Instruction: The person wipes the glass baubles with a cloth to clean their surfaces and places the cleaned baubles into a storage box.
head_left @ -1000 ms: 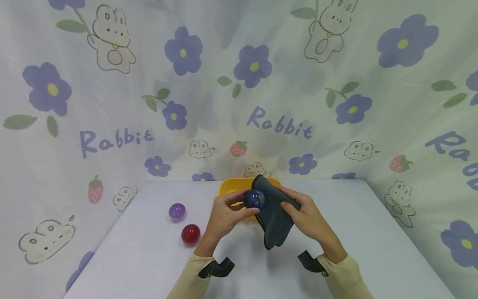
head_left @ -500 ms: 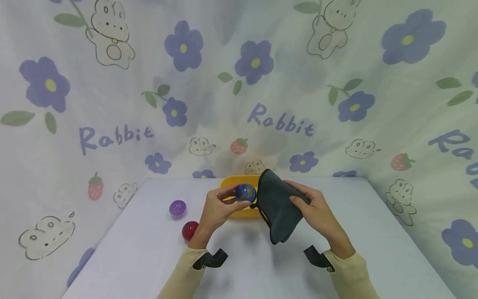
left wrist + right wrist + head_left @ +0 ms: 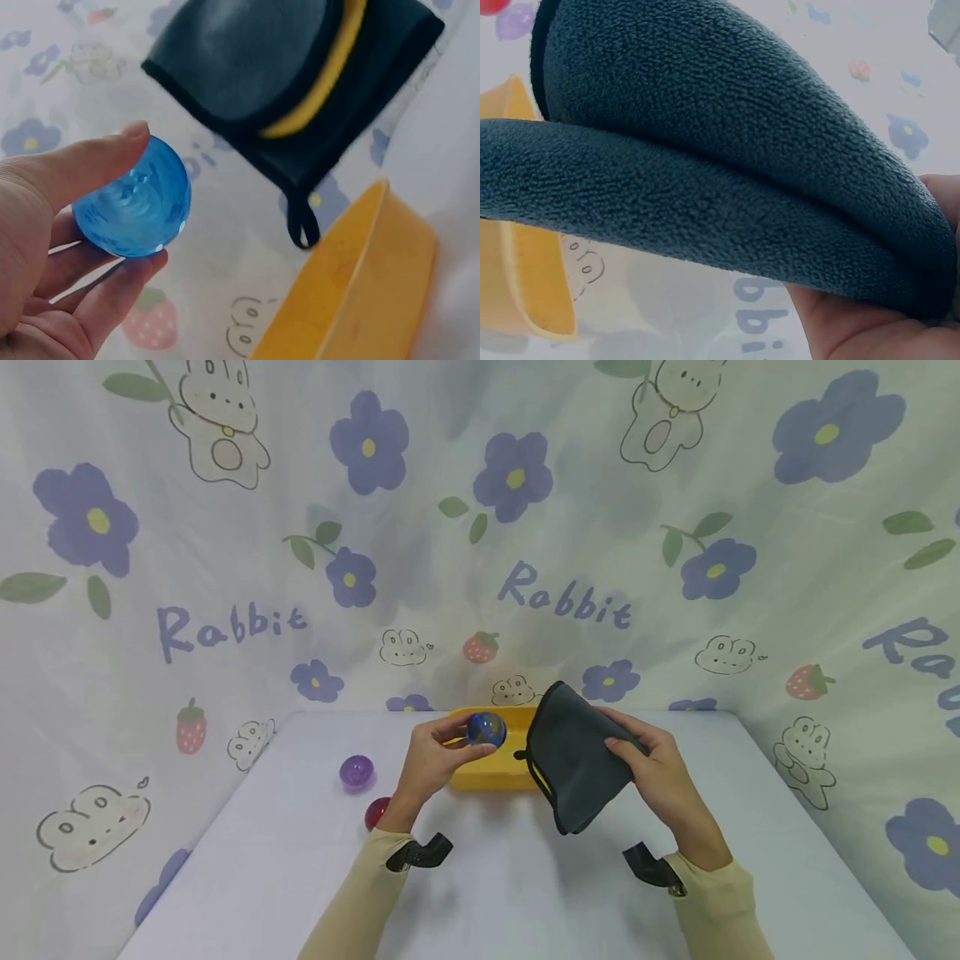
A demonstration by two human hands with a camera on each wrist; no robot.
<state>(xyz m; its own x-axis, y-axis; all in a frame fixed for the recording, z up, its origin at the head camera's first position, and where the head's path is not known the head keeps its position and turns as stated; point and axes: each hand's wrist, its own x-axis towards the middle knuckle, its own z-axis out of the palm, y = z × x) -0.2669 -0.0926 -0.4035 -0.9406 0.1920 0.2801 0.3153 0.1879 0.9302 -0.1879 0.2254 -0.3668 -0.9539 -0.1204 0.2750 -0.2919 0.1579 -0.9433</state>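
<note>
My left hand [image 3: 435, 758] pinches a clear blue ball [image 3: 139, 199] between thumb and fingertips, raised above the table. In the right hand [image 3: 654, 768] a dark grey-green cleaning cloth [image 3: 581, 760] is gripped by its folded end. The cloth has black edging, a yellow strip and a small hanging loop [image 3: 303, 223]. Its fuzzy surface fills much of the right wrist view. Ball and cloth are apart, the cloth to the right. Behind both stands a yellow bin [image 3: 495, 781], partly hidden by the cloth and the left hand.
On the white table [image 3: 285, 877], left of the left arm, lie a purple ball [image 3: 356, 772] and a red ball [image 3: 377, 812], the red one partly covered by the wrist. A printed rabbit-and-flower curtain [image 3: 420, 527] hangs behind the table.
The left hand has drawn the blue ball leftward and up, away from the cloth it was against. The right hand has moved right with the cloth, so a gap now separates them.
</note>
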